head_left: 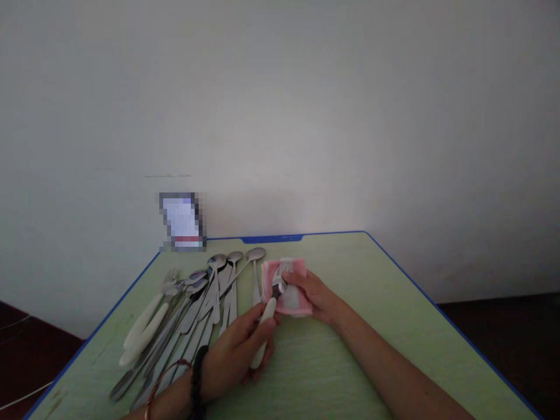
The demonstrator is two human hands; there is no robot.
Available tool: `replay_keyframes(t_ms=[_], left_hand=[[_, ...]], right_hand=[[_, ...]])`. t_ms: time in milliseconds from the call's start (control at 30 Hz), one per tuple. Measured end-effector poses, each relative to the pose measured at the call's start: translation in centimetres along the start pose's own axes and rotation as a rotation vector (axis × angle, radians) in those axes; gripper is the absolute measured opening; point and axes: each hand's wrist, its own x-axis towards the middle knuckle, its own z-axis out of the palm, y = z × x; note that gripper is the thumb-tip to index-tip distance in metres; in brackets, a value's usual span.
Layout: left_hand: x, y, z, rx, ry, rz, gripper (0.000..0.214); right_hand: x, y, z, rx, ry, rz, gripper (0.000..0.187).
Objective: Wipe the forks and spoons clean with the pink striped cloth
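My left hand [247, 344] is closed round the white handle of a fork [266, 315], whose metal head points up and away from me. Behind that head lies a folded pink and white cloth [297, 300]. My right hand [312, 291] grips the cloth from its right side, with the thumb on top beside the fork's tines. Left of my hands, a pile of metal cutlery [205, 306] spreads over the table, with spoons, long flat handles and a few white-handled pieces [144, 326]. My left wrist and forearm hide part of the pile.
The light green table [350, 361] has a blue rim and meets a pale wall [280, 116] at the back. A blurred upright screen [181, 221] stands at the far left corner. Dark floor [503, 332] shows on both sides.
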Motion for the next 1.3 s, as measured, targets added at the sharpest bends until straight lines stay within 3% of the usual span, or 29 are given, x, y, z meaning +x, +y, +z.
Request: replay_keyframes(t_ms=[267, 500, 800, 1000, 1167, 1300], left_hand=[[0.0, 0.27, 0.15, -0.018, 0.035, -0.019, 0.037], [-0.09, 0.05, 0.08, 0.034, 0.003, 0.014, 0.038], [-0.14, 0.32, 0.25, 0.03, -0.01, 0.013, 0.04], [-0.16, 0.26, 0.24, -0.127, 0.06, -0.018, 0.043], [0.08, 0.24, 0.11, -0.277, 0.038, 0.001, 0.04], [0.44, -0.22, -0.21, -0.414, 0.007, -0.024, 0.035]], right_hand=[[0.46, 0.11, 0.09, 0.11, 0.047, -0.042, 0.029], [0.41, 0.01, 0.36, 0.15, -0.002, -0.11, 0.023], [0.16, 0.04, -0.12, 0.044, -0.062, 0.01, 0.027], [0.3, 0.01, 0.18, 0.132, -0.048, -0.051, 0.027], [0.45, -0.17, 0.27, 0.211, -0.075, -0.109, 0.027], [0.57, 0.07, 0.17, 0.26, -0.014, -0.151, 0.023]])
